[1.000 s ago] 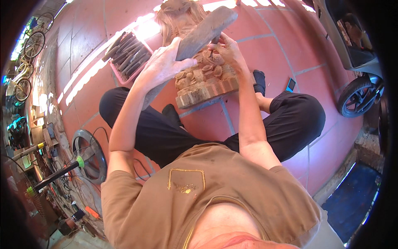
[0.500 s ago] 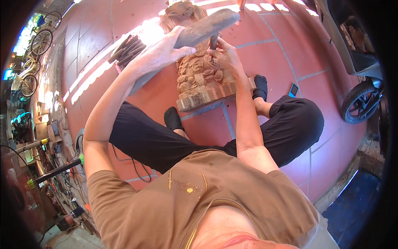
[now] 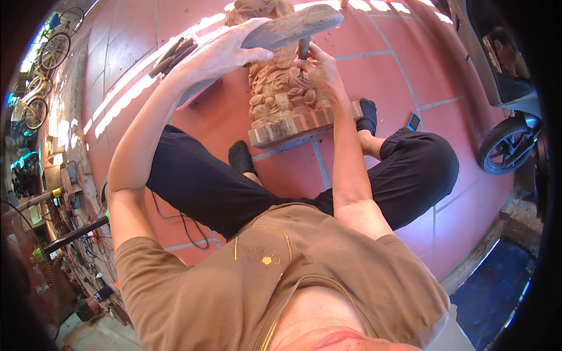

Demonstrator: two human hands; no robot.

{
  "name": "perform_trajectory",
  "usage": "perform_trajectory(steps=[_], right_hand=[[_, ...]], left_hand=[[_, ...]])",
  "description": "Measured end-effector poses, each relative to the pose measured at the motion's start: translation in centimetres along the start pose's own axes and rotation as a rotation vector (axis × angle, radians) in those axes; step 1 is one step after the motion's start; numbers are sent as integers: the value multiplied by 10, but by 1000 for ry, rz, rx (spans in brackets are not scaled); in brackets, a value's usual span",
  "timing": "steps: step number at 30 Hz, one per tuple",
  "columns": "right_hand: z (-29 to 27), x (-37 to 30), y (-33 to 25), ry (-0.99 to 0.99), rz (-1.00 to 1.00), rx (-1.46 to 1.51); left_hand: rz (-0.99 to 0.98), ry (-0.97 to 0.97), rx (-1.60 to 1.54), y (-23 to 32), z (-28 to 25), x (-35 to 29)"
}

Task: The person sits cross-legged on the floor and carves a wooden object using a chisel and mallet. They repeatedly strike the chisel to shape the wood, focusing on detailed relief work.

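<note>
A tan wooden carving (image 3: 278,93), crowded with rounded relief, shows its thick, ridge-edged base (image 3: 290,129) at the near end. A long, weathered grey-brown club (image 3: 293,28) slants across the carving's upper part, its blunt end past the right side; a slim, dark tool (image 3: 303,48), tip obscured, overlaps the carving's right half.

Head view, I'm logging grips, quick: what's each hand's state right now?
Left hand: closed around the long grey-brown bar.
Right hand: closed on the short dark rod.

Carving (image 3: 280,100) on tiled floor (image 3: 366,79) (reddish).
</note>
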State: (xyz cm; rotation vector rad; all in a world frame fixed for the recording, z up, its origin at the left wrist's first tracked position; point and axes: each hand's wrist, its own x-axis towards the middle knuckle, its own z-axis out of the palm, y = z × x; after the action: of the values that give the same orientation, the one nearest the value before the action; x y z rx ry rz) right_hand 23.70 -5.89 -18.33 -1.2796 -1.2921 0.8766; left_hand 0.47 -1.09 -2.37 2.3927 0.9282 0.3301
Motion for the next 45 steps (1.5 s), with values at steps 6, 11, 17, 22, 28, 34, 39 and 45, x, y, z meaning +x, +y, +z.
perform_trajectory(steps=[6,11,17,22,28,34,39,45], right_hand=[[-13,4,11,111,172,240],[-16,4,4,100,127,287],[-8,2,5,57,133,220],[-8,-1,7,76,115,203],[2,4,15,67,2,73],[-6,-2,14,86,38,71],[0,1,11,59,54,142],[-7,-2,12,112,78,185]], left_hand=[[-205,111,90,19,-10,-4],[42,183,153,28,-17,-5],[48,215,251,39,-19,-3],[74,207,96,51,-20,2],[8,37,142,6,13,14],[-67,150,111,65,-17,13],[171,185,395,26,3,11],[54,41,149,33,0,21]])
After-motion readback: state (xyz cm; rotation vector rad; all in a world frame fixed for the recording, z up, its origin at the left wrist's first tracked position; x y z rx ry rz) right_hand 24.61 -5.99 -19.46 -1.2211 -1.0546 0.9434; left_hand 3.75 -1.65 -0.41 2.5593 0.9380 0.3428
